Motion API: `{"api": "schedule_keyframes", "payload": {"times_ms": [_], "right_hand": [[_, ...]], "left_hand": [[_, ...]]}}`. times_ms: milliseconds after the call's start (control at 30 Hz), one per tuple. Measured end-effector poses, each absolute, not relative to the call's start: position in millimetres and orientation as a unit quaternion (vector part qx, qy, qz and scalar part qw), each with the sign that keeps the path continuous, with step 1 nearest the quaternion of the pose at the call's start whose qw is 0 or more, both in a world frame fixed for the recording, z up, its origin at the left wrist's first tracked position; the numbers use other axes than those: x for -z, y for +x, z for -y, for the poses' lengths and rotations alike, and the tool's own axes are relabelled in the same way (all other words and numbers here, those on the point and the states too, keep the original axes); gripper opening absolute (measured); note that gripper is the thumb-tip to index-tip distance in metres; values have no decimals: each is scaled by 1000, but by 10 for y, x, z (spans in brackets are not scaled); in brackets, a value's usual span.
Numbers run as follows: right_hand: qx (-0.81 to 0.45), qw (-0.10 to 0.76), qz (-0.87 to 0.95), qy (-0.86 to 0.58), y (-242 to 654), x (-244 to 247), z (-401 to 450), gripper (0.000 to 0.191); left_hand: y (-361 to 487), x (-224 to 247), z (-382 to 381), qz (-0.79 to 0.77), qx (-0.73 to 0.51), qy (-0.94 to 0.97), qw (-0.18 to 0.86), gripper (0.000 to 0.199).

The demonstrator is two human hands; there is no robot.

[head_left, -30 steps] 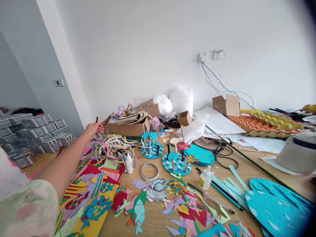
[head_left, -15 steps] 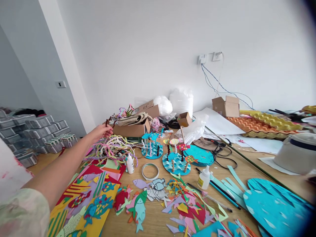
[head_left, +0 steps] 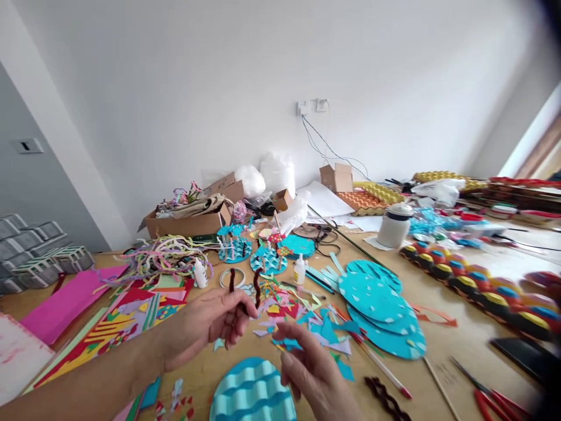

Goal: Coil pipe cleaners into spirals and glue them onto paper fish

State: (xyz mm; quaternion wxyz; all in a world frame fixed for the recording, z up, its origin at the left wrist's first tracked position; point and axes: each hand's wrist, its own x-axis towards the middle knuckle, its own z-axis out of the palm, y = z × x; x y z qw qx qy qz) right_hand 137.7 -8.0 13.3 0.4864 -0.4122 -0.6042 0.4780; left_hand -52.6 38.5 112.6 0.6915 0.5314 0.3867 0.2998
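My left hand is closed on a dark brown pipe cleaner, whose fuzzy ends stick up on both sides of the fingers; whether it is one bent piece or two I cannot tell. To its right, my right hand holds nothing, its fingers apart and slightly curled. Below both hands lies a round blue disc covered with wavy light-blue strips, partly behind the right hand. More wavy dark brown pipe cleaners lie on the table at the lower right.
Paper scraps, glue bottles and a tape roll lie beyond the hands. Tangled pipe cleaners are at left. Blue discs, red-handled scissors and a painted egg tray occupy the right. Finished-looking fish models stand behind.
My left hand has come back from beside the cardboard box to the front middle, carrying the pipe cleaner. My right hand has entered view. The camera has turned right and down.
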Motion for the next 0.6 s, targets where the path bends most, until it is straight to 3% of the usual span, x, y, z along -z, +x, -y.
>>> {"api": "schedule_keyframes", "payload": {"times_ms": [133, 333, 467, 600], "right_hand": [[-580, 543, 499, -346, 1314, -427, 100, 33], [-627, 618, 366, -300, 1275, -406, 236, 31], [-660, 589, 355, -302, 1318, -376, 305, 32], [-674, 508, 412, -344, 1331, -319, 279, 38]], "left_hand": [[-245, -916, -90, -384, -306, 516, 702, 30], [-41, -700, 106, -380, -371, 474, 702, 22], [-26, -646, 140, -398, -425, 440, 683, 21], [-47, -611, 173, -421, -414, 471, 656, 20]]}}
